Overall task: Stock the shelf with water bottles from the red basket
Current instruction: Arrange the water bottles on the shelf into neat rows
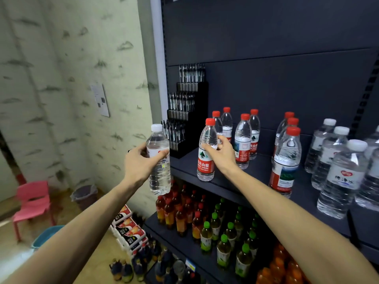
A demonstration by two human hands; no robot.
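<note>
Dark shelving (287,78) is filling the right side, facing a patterned wall (61,78). Red-capped bottles (244,140) and white-capped bottles (340,177) are standing on the upper shelf, with a pen rack (188,111) at its left end. The right hand (222,154) is gripping a red-capped bottle (207,152) standing upright near the shelf's front edge. The left hand (141,162) is holding a white-capped bottle (159,160) upright in the air, just left of the shelf.

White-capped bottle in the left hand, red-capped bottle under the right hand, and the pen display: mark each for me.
white-capped bottle (159,160), head view, clear body below the fingers
red-capped bottle (205,162), head view, red label
pen display (185,117), head view, middle tier
</note>
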